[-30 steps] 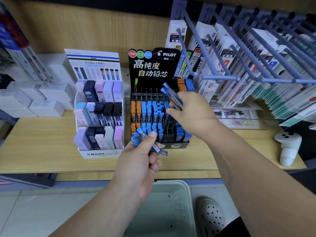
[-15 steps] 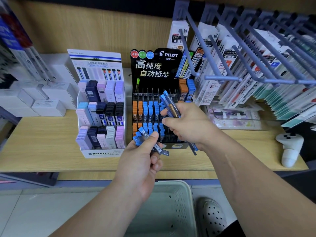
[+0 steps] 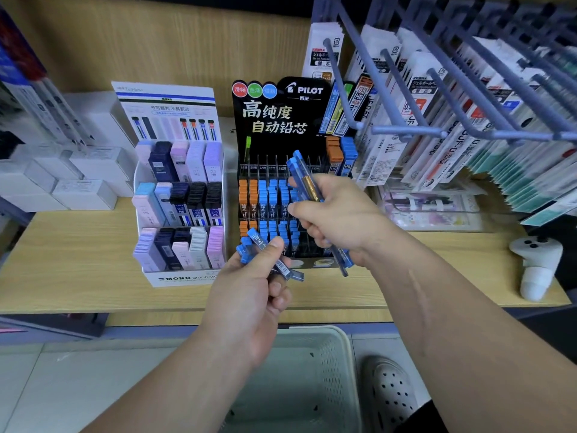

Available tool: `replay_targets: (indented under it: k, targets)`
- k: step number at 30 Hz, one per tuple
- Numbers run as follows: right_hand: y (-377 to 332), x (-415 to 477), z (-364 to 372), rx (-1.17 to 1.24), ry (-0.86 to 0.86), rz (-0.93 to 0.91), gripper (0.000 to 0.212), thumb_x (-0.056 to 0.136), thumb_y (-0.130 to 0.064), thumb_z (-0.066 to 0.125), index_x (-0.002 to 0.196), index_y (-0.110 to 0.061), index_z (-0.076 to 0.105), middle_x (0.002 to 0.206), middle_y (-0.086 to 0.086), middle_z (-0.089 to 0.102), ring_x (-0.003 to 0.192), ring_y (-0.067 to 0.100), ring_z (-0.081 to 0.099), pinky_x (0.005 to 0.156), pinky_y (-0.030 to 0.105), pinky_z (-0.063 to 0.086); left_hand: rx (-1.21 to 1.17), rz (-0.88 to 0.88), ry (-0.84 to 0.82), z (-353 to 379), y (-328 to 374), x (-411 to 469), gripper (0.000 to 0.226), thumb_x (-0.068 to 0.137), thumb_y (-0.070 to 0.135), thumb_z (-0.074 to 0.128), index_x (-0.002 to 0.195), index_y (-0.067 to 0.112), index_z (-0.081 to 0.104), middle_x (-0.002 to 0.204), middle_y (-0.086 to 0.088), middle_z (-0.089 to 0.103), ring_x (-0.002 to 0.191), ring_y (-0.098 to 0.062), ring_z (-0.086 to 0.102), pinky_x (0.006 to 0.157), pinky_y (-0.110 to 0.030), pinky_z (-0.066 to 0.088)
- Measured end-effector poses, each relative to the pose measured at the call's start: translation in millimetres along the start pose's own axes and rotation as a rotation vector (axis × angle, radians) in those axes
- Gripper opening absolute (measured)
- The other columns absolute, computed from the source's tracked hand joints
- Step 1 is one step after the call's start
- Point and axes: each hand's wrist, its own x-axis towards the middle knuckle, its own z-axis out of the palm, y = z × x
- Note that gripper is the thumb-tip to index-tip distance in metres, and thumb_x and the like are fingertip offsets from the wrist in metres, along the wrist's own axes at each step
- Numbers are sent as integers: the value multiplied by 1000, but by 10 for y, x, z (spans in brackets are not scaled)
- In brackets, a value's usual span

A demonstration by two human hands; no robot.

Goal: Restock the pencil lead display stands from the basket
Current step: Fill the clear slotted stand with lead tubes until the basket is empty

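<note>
A black Pilot display stand on the wooden shelf holds rows of orange and blue lead cases; some slots at its right look empty. My right hand grips a small bundle of blue lead cases upright in front of the stand's middle rows. My left hand grips another bundle of blue lead cases just below the stand's lower row. A white Mono display stand with pastel and dark cases stands to the left. The pale basket sits on the floor under my arms.
Metal peg hooks with hanging refill packs jut out at the upper right, close above my right hand. A white controller stands on the shelf's right end. White boxes are stacked at the left. A grey shoe is beside the basket.
My right hand has drawn down and back from the stand's upper rows with its blue cases, closer to my left hand. The left hand has stayed nearly still.
</note>
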Motion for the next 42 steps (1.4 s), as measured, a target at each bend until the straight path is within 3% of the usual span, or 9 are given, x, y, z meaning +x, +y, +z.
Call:
replay_targets:
  k: [6,12,18,25,35,42]
  targets:
    - [-12,-6,-43,-29,34,-2,29,94,-7,64,122,-5,57,61,5,50,44,13,38,43,27,32,-1,-3,-6,10,0,10,9,90,15,68,86,14,60,69,-5,60,43,-8,33,39,-19,30]
    - [-19,-56,-99,66,21,4,26,95,-7,64,116,-22,64,56,-1,50,44,13,38,43,26,31,3,-1,-6,16,9,-6,8,91,15,68,87,14,60,70,-5,60,44,-9,33,40,-19,29]
    - [-4,-105,-161,-77,10,41,11,94,-7,62,101,-13,67,59,1,52,44,13,40,42,24,33,-5,-2,7,14,18,-12,10,91,15,68,84,15,61,69,-5,60,43,-8,33,39,-19,29]
    - [-17,-117,-111,-79,-2,54,15,94,-6,63,105,-15,67,61,3,53,44,13,40,41,23,33,-25,-7,-3,17,22,-13,10,89,15,70,84,16,61,71,-4,58,43,-8,32,38,-18,30]
    - [29,-325,-132,188,-207,11,8,94,-15,70,94,-12,62,57,4,50,44,13,38,40,22,29,85,26,-222,115,74,-44,9,66,21,75,67,18,67,63,-4,59,38,-5,29,37,-17,22]
    - [49,-371,-301,228,-172,15,11,95,-12,67,88,-11,59,60,3,50,44,12,36,42,23,26,241,6,-230,161,33,-23,31,62,25,79,81,12,58,60,-3,57,39,-5,33,40,-19,22]
